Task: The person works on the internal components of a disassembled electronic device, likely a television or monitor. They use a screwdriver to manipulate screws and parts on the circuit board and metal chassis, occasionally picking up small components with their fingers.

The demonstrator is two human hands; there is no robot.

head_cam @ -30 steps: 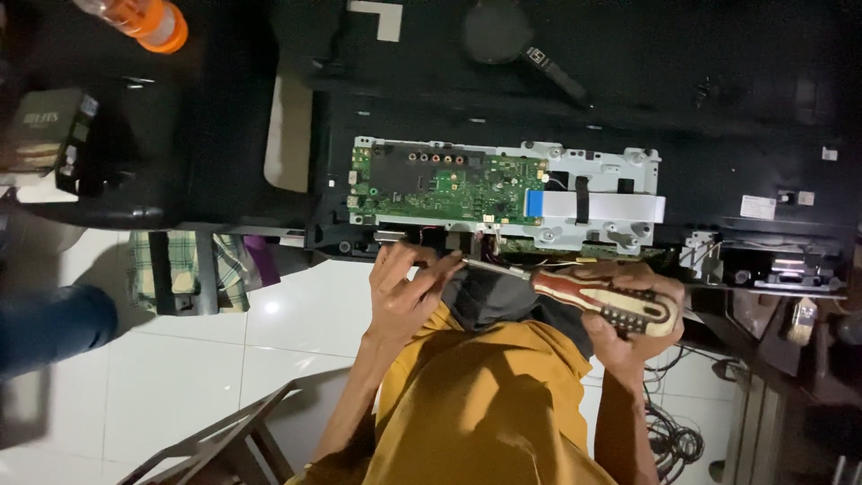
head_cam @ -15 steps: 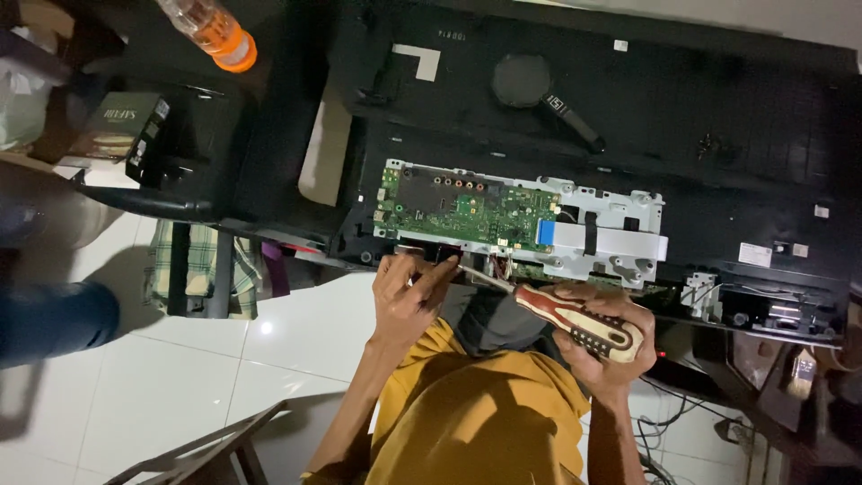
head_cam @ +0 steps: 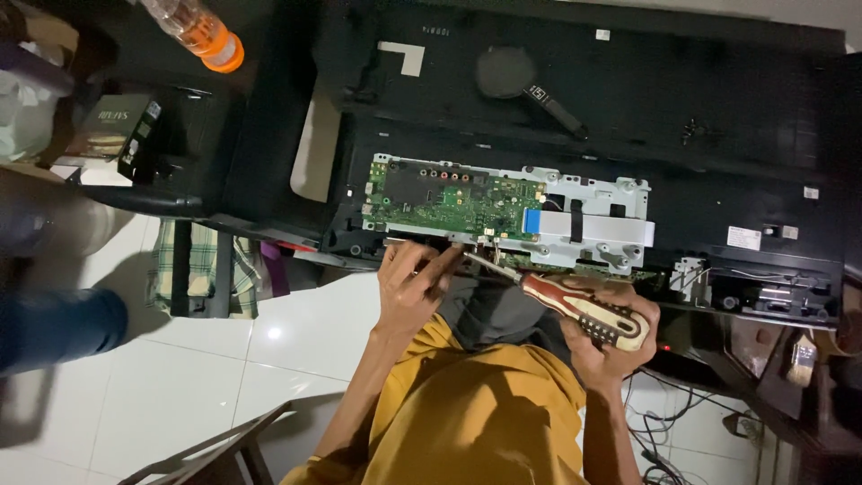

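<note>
Your right hand (head_cam: 611, 337) is wrapped around the red-and-cream handle of a screwdriver (head_cam: 575, 310), its metal shaft angled up and left toward the lower edge of a green circuit board (head_cam: 453, 202). Your left hand (head_cam: 409, 287) is half closed beside the tip, fingers pinched near the point as if steadying it; whether it grips anything small, I cannot tell. The board sits inside the open back of a flat black television (head_cam: 628, 108) lying face down, next to a silver metal bracket (head_cam: 597, 211) with a white ribbon cable.

To work well here, it seems wise to keep the shaft in line with the screw, press firmly before turning, and let the left fingers guide only the tip.

The television rests on a dark table (head_cam: 224, 162). An orange-capped bottle (head_cam: 193, 31) lies at the upper left. Below is glossy white tiled floor (head_cam: 180, 377), with loose cables (head_cam: 669, 440) at the lower right.
</note>
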